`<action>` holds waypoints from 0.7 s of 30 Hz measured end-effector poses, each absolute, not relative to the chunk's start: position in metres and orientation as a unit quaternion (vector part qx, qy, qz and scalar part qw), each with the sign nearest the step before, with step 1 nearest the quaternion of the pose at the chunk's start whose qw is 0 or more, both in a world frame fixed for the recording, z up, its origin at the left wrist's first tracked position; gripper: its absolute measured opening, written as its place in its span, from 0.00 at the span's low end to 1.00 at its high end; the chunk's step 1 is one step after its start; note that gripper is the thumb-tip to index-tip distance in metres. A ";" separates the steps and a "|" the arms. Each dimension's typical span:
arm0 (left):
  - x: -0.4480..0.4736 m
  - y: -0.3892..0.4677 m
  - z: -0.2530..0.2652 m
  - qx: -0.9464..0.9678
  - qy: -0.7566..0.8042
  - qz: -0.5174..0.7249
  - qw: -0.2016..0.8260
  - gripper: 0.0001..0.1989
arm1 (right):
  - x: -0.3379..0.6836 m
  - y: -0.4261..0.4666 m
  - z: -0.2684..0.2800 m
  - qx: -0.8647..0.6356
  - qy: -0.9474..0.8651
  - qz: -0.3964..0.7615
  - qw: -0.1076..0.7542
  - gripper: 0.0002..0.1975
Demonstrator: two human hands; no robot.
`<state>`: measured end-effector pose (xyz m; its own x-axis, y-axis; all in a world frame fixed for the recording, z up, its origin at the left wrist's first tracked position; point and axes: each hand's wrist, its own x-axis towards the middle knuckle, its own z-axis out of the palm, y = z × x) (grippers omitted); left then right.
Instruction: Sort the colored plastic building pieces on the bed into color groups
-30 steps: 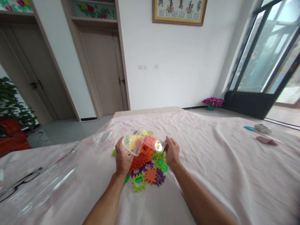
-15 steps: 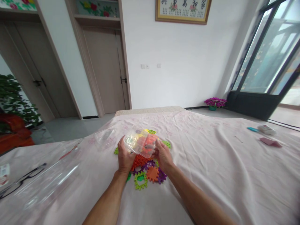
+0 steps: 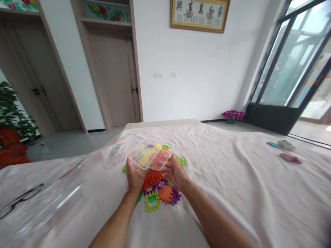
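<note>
And the left hand [image 3: 136, 177] has the clear box [image 3: 144, 157] pinched between thumb and fingers, up over the blocks [image 3: 154, 179]! Right hand [image 3: 177, 174], half-curled at its right edge; can't tell if it grips. Looks light, thin, slick: rim's the hold. Blocks show through it.

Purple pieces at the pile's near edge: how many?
3 visible purple pieces: right of the flat orange piece, behind it, and behind the light-green frame. More may be hidden underneath.
</note>
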<state>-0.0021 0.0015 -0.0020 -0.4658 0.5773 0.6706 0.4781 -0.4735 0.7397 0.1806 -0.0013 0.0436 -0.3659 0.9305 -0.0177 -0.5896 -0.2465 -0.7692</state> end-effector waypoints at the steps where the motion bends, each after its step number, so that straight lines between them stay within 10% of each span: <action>1: -0.001 0.001 0.000 0.505 0.510 0.693 0.059 0.43 | 0.182 -0.001 0.044 -0.236 -0.347 0.755 0.503 0.22; 21: -0.022 -0.034 0.094 0.443 0.424 0.778 0.135 0.43 | 0.232 0.046 0.013 -0.298 -0.237 0.701 0.603 0.05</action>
